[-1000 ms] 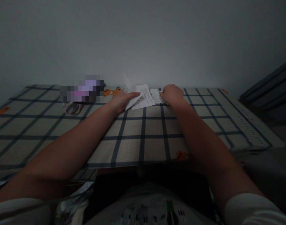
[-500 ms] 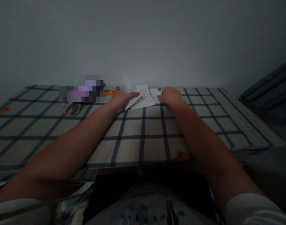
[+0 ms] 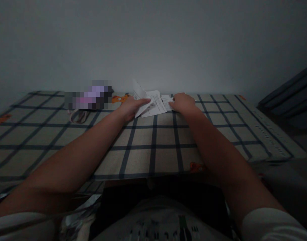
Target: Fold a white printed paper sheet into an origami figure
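Note:
Printed paper sheets [image 3: 157,103] lie fanned out near the back of the table, with one leaf raised at the left. My left hand [image 3: 133,107] is closed on these sheets at their left side, its thumb lying across the top. At the right, my right hand [image 3: 182,102] has its fingers curled and pressed together on another printed paper [image 3: 166,102], which overlaps the first sheets' right edge. Part of that paper is hidden under my right fingers.
A checked cloth with bear prints covers the table [image 3: 140,160]. On its left stands a blurred-out purple and dark object [image 3: 93,95] with a pale looped strap [image 3: 78,116]. Behind rises a plain wall [image 3: 153,43]. Dark grey fabric [image 3: 291,97] hangs or lies at the far right.
Both hands and the papers hold nearly the same place. The whole view has shifted very slightly.

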Available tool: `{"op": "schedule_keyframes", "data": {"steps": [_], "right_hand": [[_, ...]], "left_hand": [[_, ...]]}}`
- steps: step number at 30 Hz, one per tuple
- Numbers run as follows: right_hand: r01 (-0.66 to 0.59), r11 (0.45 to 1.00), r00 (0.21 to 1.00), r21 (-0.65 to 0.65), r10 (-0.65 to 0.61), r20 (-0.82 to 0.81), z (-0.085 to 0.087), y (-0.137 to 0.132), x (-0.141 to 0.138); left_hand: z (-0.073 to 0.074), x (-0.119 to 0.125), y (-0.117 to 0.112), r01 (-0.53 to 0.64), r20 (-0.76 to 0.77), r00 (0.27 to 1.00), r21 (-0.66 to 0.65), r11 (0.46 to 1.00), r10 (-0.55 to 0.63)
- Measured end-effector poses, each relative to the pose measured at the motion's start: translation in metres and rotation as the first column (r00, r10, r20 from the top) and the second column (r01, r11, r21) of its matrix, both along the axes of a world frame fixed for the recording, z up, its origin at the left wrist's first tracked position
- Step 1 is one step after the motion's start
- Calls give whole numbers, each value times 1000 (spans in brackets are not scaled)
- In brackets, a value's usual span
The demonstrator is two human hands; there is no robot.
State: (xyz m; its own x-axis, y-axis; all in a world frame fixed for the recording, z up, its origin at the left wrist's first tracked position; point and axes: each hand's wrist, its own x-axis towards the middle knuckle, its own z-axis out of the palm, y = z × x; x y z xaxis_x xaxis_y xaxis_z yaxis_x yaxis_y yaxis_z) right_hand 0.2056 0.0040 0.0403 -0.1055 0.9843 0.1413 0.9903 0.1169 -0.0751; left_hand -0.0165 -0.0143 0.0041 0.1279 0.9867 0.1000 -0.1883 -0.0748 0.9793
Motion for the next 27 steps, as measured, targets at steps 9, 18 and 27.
{"op": "schedule_keyframes", "data": {"steps": [9,18,27], "right_hand": [[-59,998,998,-7,59,-4,0,-2,-5],[-78,996,996,49,81,-48,-1,1,-5],[-18,1000,1000,4,18,-5,-1,0,-2]], "left_hand": [[-1,0,-1,-31,-13,999,2,1000,31],[-2,-1,1,-15,-7,1000,0,1000,15],[1,0,0,-2,19,1000,-20,1000,2]]}}
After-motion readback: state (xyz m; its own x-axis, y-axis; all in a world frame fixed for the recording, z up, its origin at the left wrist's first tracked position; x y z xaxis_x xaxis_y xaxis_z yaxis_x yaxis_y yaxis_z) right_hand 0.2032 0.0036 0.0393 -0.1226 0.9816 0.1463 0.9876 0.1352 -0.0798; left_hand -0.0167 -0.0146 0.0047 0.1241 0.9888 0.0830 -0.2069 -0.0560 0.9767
